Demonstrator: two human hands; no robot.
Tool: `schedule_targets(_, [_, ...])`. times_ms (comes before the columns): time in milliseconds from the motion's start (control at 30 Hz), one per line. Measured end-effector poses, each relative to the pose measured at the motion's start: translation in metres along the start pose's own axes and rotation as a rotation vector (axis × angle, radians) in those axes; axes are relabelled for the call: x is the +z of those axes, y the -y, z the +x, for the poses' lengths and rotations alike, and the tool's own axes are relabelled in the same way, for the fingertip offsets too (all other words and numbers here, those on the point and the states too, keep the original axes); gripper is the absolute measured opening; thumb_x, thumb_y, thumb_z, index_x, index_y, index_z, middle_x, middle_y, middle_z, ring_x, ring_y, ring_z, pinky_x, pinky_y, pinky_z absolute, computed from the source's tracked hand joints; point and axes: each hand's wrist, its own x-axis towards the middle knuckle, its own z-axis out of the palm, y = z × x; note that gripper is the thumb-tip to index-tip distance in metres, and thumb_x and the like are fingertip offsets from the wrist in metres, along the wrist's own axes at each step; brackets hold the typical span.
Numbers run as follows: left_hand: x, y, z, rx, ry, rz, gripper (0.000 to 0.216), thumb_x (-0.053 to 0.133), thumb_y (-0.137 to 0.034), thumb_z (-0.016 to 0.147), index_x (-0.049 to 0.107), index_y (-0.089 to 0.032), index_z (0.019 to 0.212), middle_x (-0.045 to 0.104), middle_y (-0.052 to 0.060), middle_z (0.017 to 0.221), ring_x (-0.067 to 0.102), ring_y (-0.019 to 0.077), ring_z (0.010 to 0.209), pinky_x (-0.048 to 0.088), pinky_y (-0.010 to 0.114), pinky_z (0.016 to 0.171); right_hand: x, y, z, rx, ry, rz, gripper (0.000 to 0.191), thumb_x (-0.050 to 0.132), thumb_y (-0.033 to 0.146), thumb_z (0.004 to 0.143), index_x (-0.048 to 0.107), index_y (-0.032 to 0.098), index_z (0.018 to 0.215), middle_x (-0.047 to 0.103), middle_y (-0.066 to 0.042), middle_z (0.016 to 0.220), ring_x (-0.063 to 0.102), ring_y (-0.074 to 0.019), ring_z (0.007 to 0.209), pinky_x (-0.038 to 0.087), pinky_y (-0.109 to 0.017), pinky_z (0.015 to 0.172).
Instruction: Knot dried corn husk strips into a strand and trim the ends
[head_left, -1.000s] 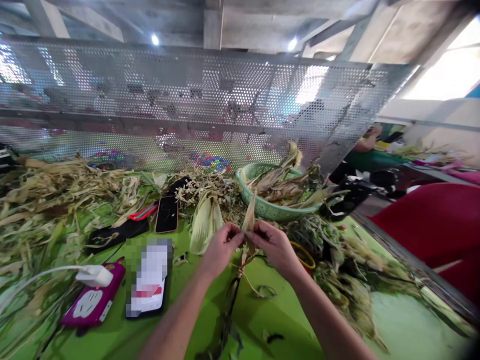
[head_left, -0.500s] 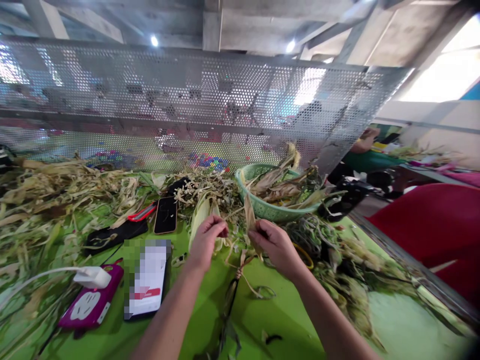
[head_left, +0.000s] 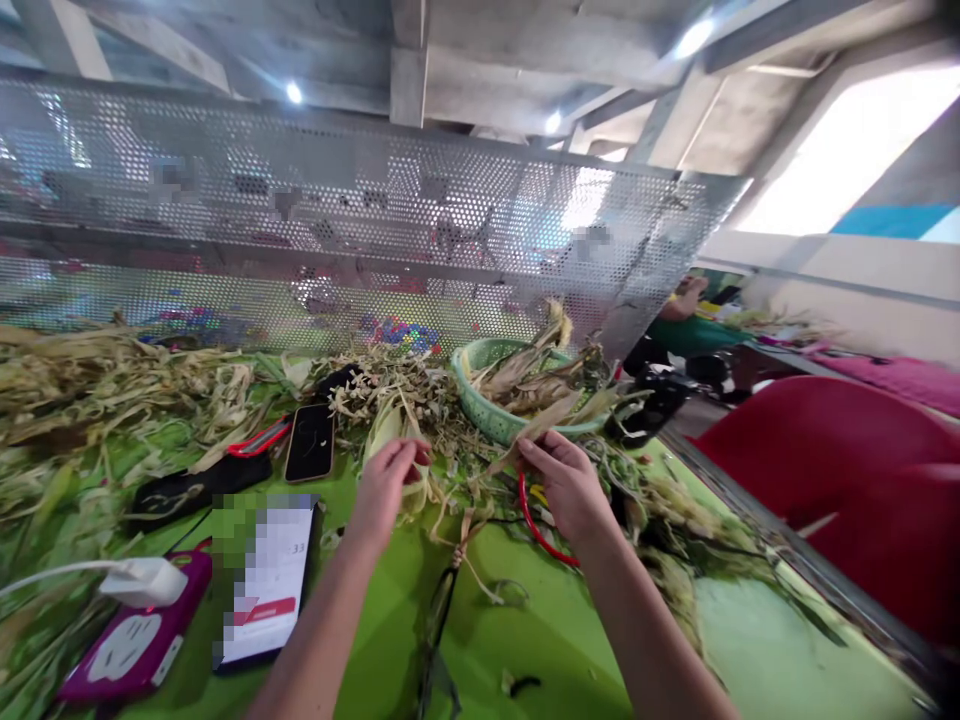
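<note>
My right hand (head_left: 571,485) pinches a dry tan corn husk strip (head_left: 553,416) between thumb and fingers, in front of the green basket (head_left: 491,425). My left hand (head_left: 386,490) is closed, fingertips drawn together; what they hold, if anything, I cannot make out. Directly behind it are pale husk leaves (head_left: 384,425). Between my forearms lies a thin dark stalk bundle (head_left: 442,610), bound near its top, with a loose curl of strip beside it. A red curved loop (head_left: 531,520) shows under my right hand; its kind is unclear.
Husk scraps (head_left: 97,390) heap along the left. A red cutter (head_left: 259,437), a dark phone (head_left: 310,443), a lit phone (head_left: 274,580) and a purple power block (head_left: 142,635) lie left. A perforated metal screen (head_left: 337,230) stands behind; red chairs (head_left: 832,460) are right.
The husk strip in my right hand has swung from upright to slanting up rightwards. The red loop now shows under that hand. The whole view has shifted; my left hand remains closed by the pale leaves.
</note>
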Motion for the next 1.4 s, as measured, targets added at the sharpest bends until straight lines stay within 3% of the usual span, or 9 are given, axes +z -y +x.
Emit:
schedule_targets(67, [0.009,-0.001,-0.009,-0.015,0.166,0.157,0.03,0.057,-0.043,0.081,0.069,-0.023,0.101,0.069,0.006,0.093,0.062,0.0181,0.076,0.048,0.031,0.069,0.005,0.001,-0.003,0.038,-0.013,0.114,0.022,0.077,0.034,0.067,0.067,0.018,0.077,0.059,0.0,0.072,0.051,-0.0119,0.061,0.043,-0.024,0.059])
schedule_targets(167, [0.022,-0.004,-0.02,0.073,0.267,0.263,0.035,0.054,-0.043,0.084,0.066,-0.025,0.111,0.066,0.007,0.112,0.06,0.0214,0.098,0.046,0.034,0.086,0.014,-0.001,-0.009,0.067,-0.004,0.19,0.02,0.079,0.031,0.066,0.067,0.018,0.076,0.058,0.001,0.068,0.05,-0.01,0.057,0.042,-0.022,0.055])
schedule_targets(300, [0.032,-0.002,-0.026,0.114,0.34,0.286,0.033,0.056,-0.045,0.083,0.069,-0.021,0.102,0.067,0.007,0.1,0.059,0.0217,0.094,0.045,0.031,0.081,0.026,-0.01,-0.014,0.061,0.033,0.165,0.018,0.078,0.03,0.067,0.066,0.017,0.072,0.059,0.002,0.063,0.048,-0.0084,0.052,0.04,-0.022,0.051])
schedule_targets(567, [0.03,0.005,-0.019,-0.006,0.271,0.075,0.022,0.06,-0.038,0.079,0.068,-0.017,0.08,0.061,0.0,0.069,0.053,0.0143,0.067,0.04,0.024,0.065,0.035,-0.009,-0.019,0.012,0.039,0.077,0.017,0.076,0.028,0.066,0.065,0.017,0.069,0.058,0.001,0.061,0.046,-0.01,0.05,0.037,-0.024,0.048])
schedule_targets(733, [0.017,0.002,-0.009,-0.028,0.089,0.039,0.023,0.068,-0.04,0.073,0.068,-0.017,0.076,0.056,-0.002,0.062,0.046,0.0102,0.058,0.035,0.021,0.054,0.028,-0.007,-0.018,-0.012,-0.003,0.122,0.016,0.072,0.027,0.071,0.061,0.017,0.067,0.055,0.002,0.063,0.048,-0.0107,0.055,0.038,-0.023,0.049])
schedule_targets(900, [0.013,0.006,-0.002,-0.102,-0.037,-0.413,0.025,0.078,-0.033,0.064,0.065,-0.016,0.078,0.061,-0.002,0.069,0.054,0.0076,0.062,0.044,0.02,0.063,0.031,-0.013,-0.018,0.074,0.018,0.221,0.017,0.074,0.026,0.07,0.06,0.017,0.067,0.056,0.001,0.062,0.049,-0.0111,0.056,0.038,-0.023,0.05])
schedule_targets(1100, [0.019,0.003,-0.005,-0.17,-0.029,-0.724,0.037,0.08,-0.03,0.063,0.064,-0.018,0.094,0.068,0.002,0.086,0.061,0.0086,0.068,0.05,0.022,0.069,0.044,-0.019,-0.026,0.059,-0.005,0.254,0.014,0.074,0.027,0.07,0.063,0.019,0.07,0.059,0.001,0.069,0.052,-0.012,0.059,0.042,-0.025,0.055])
schedule_targets(1233, [0.022,-0.001,-0.011,-0.15,0.064,-0.725,0.041,0.077,-0.032,0.067,0.063,-0.02,0.103,0.069,0.007,0.105,0.065,0.0153,0.086,0.051,0.027,0.075,0.05,-0.016,-0.03,-0.019,-0.059,0.245,0.013,0.076,0.027,0.069,0.065,0.02,0.072,0.058,0.0,0.072,0.054,-0.0133,0.064,0.045,-0.025,0.059])
schedule_targets(1400, [0.026,0.0,-0.014,-0.142,0.102,-0.628,0.03,0.072,-0.04,0.071,0.067,-0.019,0.092,0.071,0.006,0.094,0.065,0.0168,0.085,0.05,0.028,0.075,0.055,-0.012,-0.033,-0.045,-0.027,0.141,0.017,0.076,0.032,0.069,0.065,0.019,0.07,0.06,-0.002,0.071,0.053,-0.0144,0.062,0.046,-0.027,0.058])
